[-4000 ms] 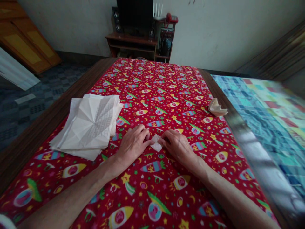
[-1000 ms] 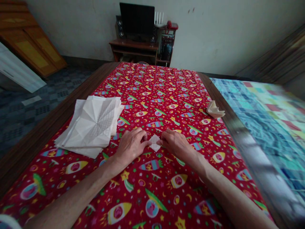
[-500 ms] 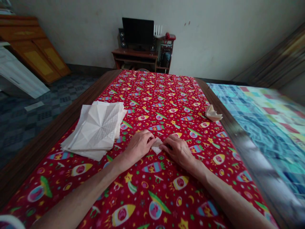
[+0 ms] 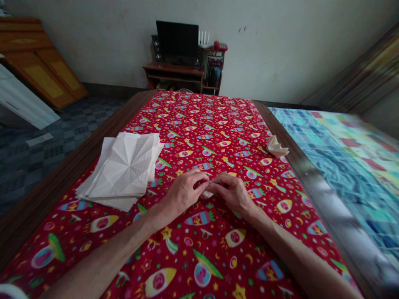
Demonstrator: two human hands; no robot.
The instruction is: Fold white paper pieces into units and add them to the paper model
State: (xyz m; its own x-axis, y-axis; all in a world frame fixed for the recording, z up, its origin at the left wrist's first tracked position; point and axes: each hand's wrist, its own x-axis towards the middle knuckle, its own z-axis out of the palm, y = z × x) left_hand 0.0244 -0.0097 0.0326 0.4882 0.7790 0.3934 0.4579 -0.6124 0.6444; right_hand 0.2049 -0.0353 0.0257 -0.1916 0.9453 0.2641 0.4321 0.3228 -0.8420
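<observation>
Paper square point(image 4: 208, 194), small and white, sits right at the pinch, partly hidden beneath the fingertips, just over the red patterned cloth point(image 4: 199, 220). Left hand point(image 4: 186, 189) and right hand point(image 4: 232, 191) meet there, thumbs and forefingers closed on its upper edge, tips together. Out to the left of that grip lies a stack of creased sheets point(image 4: 124, 166); beyond it to the right, near the cloth's edge, rests a folded paper piece point(image 4: 277, 147).
</observation>
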